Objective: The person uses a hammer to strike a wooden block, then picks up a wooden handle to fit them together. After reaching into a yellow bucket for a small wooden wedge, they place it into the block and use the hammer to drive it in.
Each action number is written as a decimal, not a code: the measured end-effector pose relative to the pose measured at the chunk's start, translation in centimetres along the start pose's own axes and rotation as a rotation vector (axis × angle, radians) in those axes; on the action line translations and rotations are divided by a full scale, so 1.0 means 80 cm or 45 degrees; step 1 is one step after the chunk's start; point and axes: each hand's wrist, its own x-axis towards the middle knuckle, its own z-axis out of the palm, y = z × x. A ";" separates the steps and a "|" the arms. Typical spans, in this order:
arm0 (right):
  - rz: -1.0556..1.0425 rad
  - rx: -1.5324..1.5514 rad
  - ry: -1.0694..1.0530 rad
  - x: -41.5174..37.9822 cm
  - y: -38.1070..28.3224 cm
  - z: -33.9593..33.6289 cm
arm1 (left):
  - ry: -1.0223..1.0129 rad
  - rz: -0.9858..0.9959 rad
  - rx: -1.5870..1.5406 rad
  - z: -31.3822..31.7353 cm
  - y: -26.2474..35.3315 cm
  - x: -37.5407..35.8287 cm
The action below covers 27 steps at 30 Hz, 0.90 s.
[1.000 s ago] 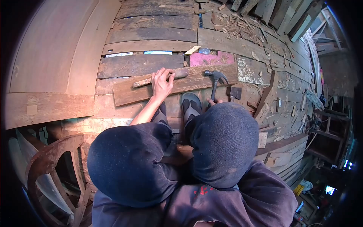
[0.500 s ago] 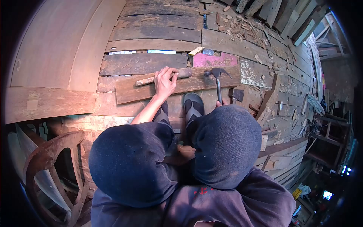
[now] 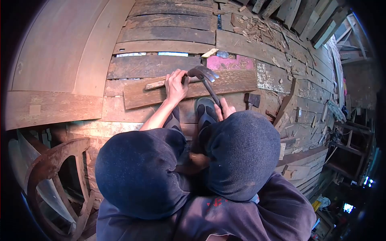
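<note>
A long brown plank (image 3: pixel 237 81) lies across the floor in front of my feet. On it rests a narrow wooden stick (image 3: pixel 155 85), lighter at its left end. My left hand (image 3: pixel 175 86) is closed over the stick, fingers and thumb bent together; whether a small thing is also pinched there cannot be made out. My right hand (image 3: pixel 226 108) grips the dark handle of a claw hammer (image 3: pixel 204 73). The hammer's head is over the stick's right part, close beside my left fingertips, its claw pointing right. My right knee hides part of the right wrist.
A dark-headed mallet or hammer (image 3: pixel 252 99) stands right of the plank. Wood chips (image 3: pixel 261 32) litter the slatted floor. A large wooden panel (image 3: pixel 56 52) lies at the left, above a curved wooden frame (image 3: pixel 52 162). Boards (image 3: pixel 309 20) lean at the upper right.
My right hand has come up and left from beside my knee, bringing the hammer's head over the stick near my left fingers. My left hand stays almost in place.
</note>
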 end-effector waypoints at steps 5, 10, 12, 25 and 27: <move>-0.106 0.045 -0.099 0.030 0.029 0.017 | -0.053 -0.043 -0.014 0.001 0.000 0.001; -0.136 0.109 -0.037 0.021 0.033 0.025 | -0.030 -0.051 -0.015 0.000 0.004 0.000; -0.176 0.082 0.050 0.020 0.032 0.029 | -0.022 -0.037 0.000 0.000 0.003 0.002; -0.205 0.190 -0.005 0.036 0.035 0.029 | -0.019 -0.025 -0.027 0.005 -0.001 0.004; -0.249 0.321 0.130 0.023 0.030 0.029 | -0.025 -0.038 -0.038 0.002 -0.001 0.000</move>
